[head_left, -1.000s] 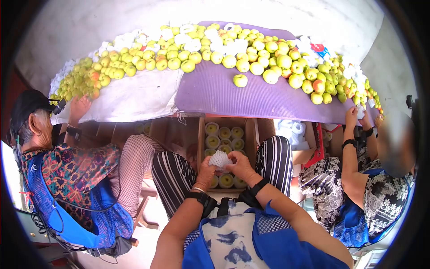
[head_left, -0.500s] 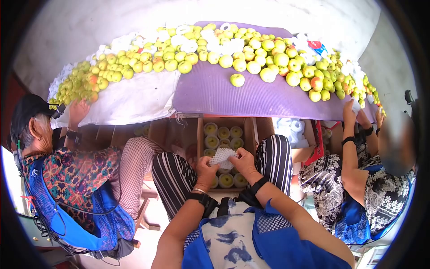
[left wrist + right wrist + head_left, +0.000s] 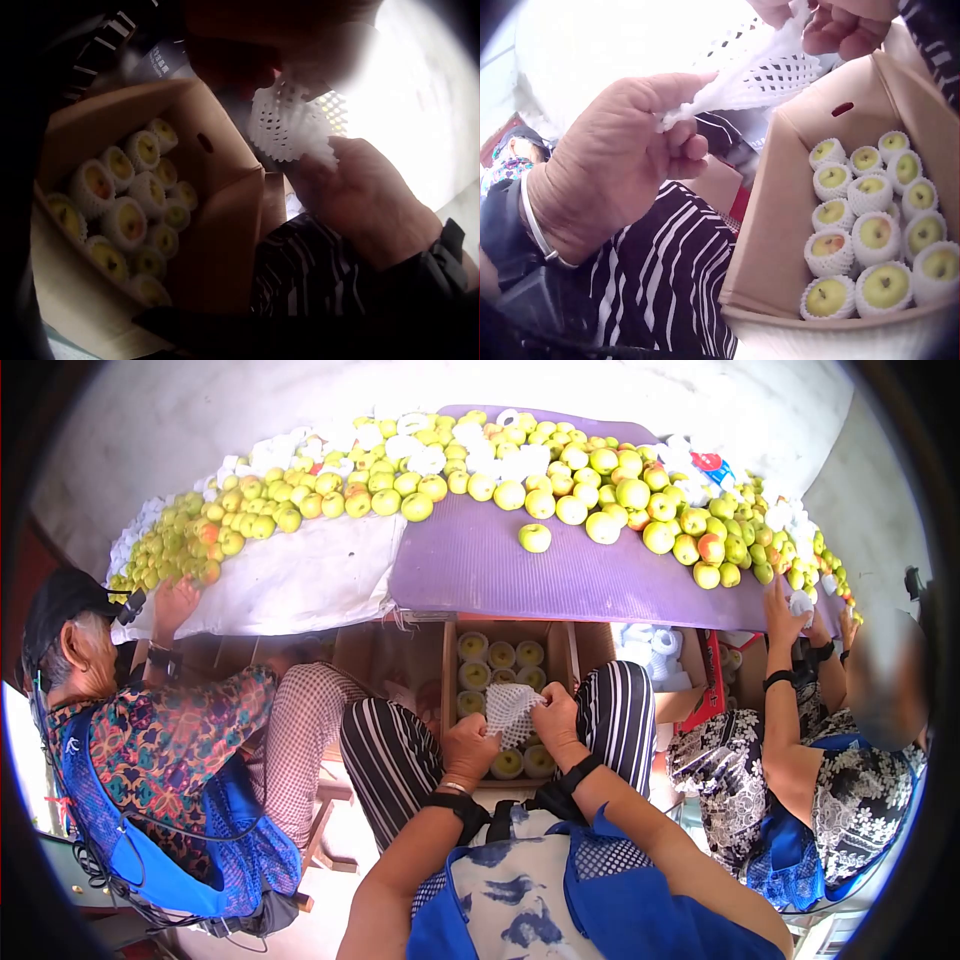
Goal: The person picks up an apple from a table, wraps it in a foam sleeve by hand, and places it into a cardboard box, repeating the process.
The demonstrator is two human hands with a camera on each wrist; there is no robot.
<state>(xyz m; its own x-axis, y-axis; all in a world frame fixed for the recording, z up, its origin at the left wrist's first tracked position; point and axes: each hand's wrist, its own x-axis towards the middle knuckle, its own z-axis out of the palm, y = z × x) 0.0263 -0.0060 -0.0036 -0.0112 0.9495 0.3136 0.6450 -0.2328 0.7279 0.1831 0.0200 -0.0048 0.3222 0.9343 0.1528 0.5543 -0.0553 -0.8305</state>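
A white foam fruit net (image 3: 513, 715) is stretched between the two hands, flattened, with no fruit showing inside. My left hand (image 3: 467, 750) pinches its lower left edge between thumb and fingers, as the right wrist view shows at the left hand (image 3: 611, 154). At the upper right, my right hand (image 3: 556, 720) grips the other end. Below the net is an open cardboard box (image 3: 757, 240) holding rows of yellow-green apples (image 3: 885, 285), each in its own white foam net. In the left wrist view my left hand is dark at the top.
Loose apples (image 3: 630, 495) and foam nets are heaped along the table, over a purple mat (image 3: 480, 575) and a white sheet (image 3: 300, 580). A box of foam nets (image 3: 655, 660) stands right of my knee. One person (image 3: 150, 740) sits at the left, another (image 3: 830, 760) at the right.
The foam net was bunched between both hands; now it is spread out and raised. My right hand has moved up and to the right, and the hands stand farther apart.
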